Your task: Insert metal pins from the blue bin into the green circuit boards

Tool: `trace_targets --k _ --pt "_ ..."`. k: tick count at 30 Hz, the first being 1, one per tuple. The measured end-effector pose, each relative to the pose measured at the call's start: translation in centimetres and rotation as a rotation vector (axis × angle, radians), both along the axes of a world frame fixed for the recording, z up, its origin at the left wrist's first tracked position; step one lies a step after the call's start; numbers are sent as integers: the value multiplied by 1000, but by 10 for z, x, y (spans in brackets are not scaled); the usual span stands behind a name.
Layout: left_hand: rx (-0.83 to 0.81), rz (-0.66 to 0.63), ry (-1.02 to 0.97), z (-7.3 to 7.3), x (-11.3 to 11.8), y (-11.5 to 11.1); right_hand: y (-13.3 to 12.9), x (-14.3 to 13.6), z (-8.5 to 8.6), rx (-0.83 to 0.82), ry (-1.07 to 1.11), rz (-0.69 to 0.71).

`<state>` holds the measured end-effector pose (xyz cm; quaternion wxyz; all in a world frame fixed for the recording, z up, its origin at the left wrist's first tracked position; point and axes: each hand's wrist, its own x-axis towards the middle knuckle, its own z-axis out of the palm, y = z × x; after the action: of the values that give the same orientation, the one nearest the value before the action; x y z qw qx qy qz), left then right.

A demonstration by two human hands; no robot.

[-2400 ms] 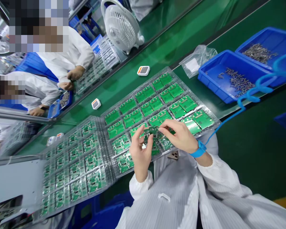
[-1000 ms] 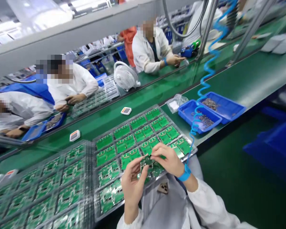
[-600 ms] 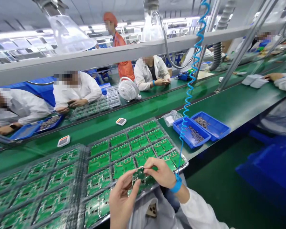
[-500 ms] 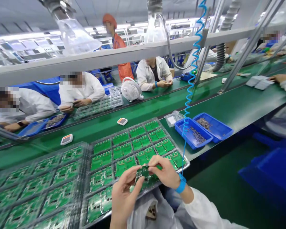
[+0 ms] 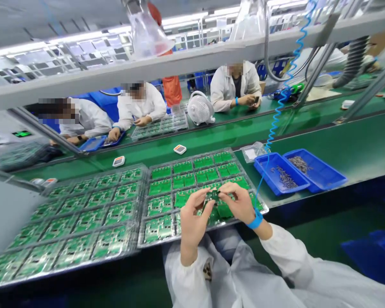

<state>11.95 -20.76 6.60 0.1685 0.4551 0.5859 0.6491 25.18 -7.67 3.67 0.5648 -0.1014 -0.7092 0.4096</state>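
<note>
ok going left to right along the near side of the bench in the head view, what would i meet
Stack of board trays → left hand → circuit board → right hand → first blue bin → second blue bin.

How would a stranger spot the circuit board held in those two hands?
On the green bench, find the tray just left of the blue bins. Above its near side, the left hand and right hand hold the circuit board. Unlike the boards lying in the tray, it's held up.
</note>
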Motion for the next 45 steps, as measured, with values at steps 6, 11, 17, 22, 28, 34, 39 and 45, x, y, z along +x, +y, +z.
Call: trace_targets --k 6,11,17,22,28,34,39,45 --pt "25 117 54 -21 10 -24 -22 -3 -17 -258 -4 135" --pt "33 48 14 -30 11 -41 -42 2 -18 -519 1 205" --pt "85 5 76 -27 8 -52 -46 3 -12 -591 20 308" --pt "104 -14 134 -28 0 -55 -45 1 -8 -545 25 312" --pt "113 -44 218 -36 -12 -54 -46 -4 -17 -593 -24 277" --pt "135 -14 282 -37 -15 -44 -45 -10 -27 -563 -115 106" --pt "155 50 290 -41 -11 -37 -39 -9 -23 -260 -140 -90" --pt "99 28 239 -46 -6 -35 -35 -4 -24 -34 -189 -131"
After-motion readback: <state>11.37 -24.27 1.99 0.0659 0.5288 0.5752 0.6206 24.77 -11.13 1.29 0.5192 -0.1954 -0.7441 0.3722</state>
